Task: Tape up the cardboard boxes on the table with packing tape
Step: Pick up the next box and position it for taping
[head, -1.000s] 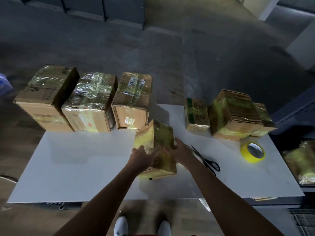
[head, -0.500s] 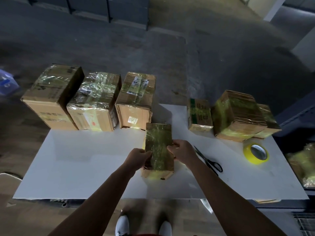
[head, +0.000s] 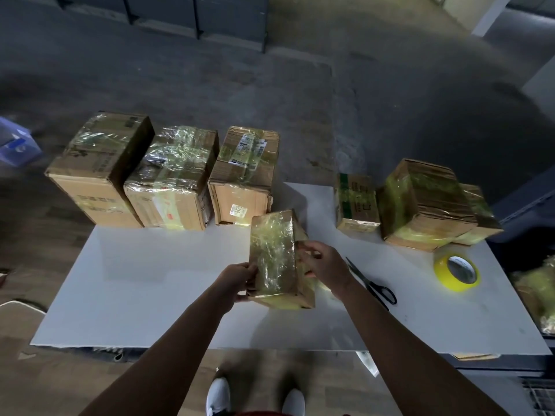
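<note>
A small cardboard box (head: pixel 274 253) wrapped in clear yellowish tape stands in the middle of the white table (head: pixel 150 283). My left hand (head: pixel 237 279) grips its left near edge. My right hand (head: pixel 322 265) holds its right side, fingers curled onto the face. A yellow roll of packing tape (head: pixel 456 271) lies flat on the table to the right, apart from both hands. Black scissors (head: pixel 372 285) lie just right of my right wrist.
Three larger taped boxes (head: pixel 177 178) line the table's far left edge. Three smaller taped boxes (head: pixel 420 202) sit at the far right. Another wrapped parcel (head: pixel 537 292) lies off the table's right side. My white shoes (head: pixel 219 397) show below the near edge.
The small box has been turned between my hands, from tilted to flat-faced and now angled with its right side showing. Both hands stayed on it.
</note>
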The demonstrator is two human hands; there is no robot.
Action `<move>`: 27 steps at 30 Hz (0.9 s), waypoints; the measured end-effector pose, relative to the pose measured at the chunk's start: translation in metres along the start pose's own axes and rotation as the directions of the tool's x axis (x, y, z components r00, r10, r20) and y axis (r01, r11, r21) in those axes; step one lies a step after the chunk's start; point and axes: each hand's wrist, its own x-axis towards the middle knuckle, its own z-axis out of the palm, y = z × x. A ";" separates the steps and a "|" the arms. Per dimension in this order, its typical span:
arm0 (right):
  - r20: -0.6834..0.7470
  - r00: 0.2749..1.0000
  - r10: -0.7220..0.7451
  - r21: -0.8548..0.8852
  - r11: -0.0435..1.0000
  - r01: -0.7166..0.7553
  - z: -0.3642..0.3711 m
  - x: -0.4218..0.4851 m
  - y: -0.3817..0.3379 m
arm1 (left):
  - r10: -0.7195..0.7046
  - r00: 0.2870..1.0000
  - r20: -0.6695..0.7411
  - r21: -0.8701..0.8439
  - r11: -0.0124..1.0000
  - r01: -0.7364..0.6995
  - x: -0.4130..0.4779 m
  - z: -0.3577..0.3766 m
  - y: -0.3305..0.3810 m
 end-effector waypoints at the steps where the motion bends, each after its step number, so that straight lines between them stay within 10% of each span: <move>1: -0.001 1.000 -0.018 -0.041 0.999 0.018 0.002 0.001 0.001 | 0.042 0.998 -0.040 0.055 0.998 -0.039 0.002 0.000 0.000; 5: 0.019 0.989 0.144 -0.236 0.962 -0.135 0.010 0.007 0.007 | 0.385 0.898 -0.215 0.562 0.801 -0.209 0.008 0.006 0.007; 10: 0.084 0.963 0.258 -0.315 0.923 -0.220 0.015 0.007 0.012 | 0.318 0.948 -0.007 0.730 0.650 -0.212 0.006 0.014 0.016; 18: -0.033 0.972 0.232 -0.265 0.936 -0.232 0.005 0.004 0.016 | 0.141 0.981 0.135 0.315 0.932 -0.178 0.016 -0.012 -0.008; 27: -0.013 0.982 0.186 -0.393 0.902 -0.176 0.013 0.003 0.011 | 0.171 0.985 -0.003 0.241 0.956 -0.165 0.016 -0.005 -0.018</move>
